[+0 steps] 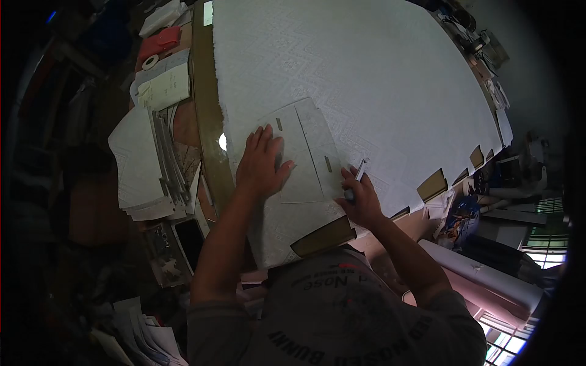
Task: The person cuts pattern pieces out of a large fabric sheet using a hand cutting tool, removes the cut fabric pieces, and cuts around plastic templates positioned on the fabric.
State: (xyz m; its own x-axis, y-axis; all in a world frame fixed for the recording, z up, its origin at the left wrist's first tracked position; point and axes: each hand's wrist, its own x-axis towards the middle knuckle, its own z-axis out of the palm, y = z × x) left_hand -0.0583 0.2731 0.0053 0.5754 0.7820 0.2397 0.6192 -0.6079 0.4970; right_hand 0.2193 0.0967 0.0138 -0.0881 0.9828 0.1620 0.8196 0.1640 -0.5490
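Observation:
A wide sheet of pale patterned fabric (390, 91) covers the table. On it lies a thin, see-through template (305, 146) with a dark line and two small slots. My left hand (262, 163) rests on the template's left part, palm down with its fingers apart. At the template's lower right edge, my right hand (360, 198) is closed round a slim pen-like tool (361, 169), which points up and away. The exact kind of tool is hard to make out. Several cut-outs show along the fabric's near edge, one of them (323, 236) close to my body.
Stacked cut pieces (143, 158) lie left of the fabric, with a yellowish paper (165, 88), a tape roll (150, 61) and a red item (160, 41) behind them. A dark phone-like object (189, 241) is at lower left. Pale rolls (482, 277) stand at lower right.

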